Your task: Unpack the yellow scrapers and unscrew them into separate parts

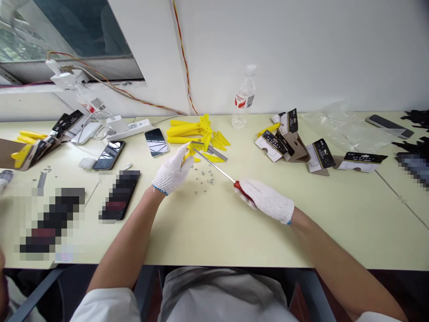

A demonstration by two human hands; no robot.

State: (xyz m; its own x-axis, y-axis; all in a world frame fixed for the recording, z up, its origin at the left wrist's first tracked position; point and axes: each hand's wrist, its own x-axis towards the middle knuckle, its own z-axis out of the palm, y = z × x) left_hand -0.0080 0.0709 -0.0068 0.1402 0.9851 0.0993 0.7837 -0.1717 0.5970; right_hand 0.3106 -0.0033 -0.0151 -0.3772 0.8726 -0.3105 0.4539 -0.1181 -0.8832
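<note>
My left hand [172,172], in a white knit glove, is closed around a yellow plastic scraper [191,152]. A long-shafted screwdriver [219,171] with a red handle is gripped in my gloved right hand [266,199]. Its tip meets the scraper's head; whether it sits in a screw is too small to tell. Right behind my left hand lies a pile of yellow scraper handles [186,129], with small yellow plastic pieces [219,141] and grey metal blades [217,154] beside it. Several small screws or nuts [209,181] are scattered on the table between my hands.
A clear water bottle [244,98] stands by the wall. Folded cardboard packages [291,138] and a clear plastic bag [348,129] lie to the right. On the left are phones [156,142], a power strip [130,129] with cables, and more packages [60,134].
</note>
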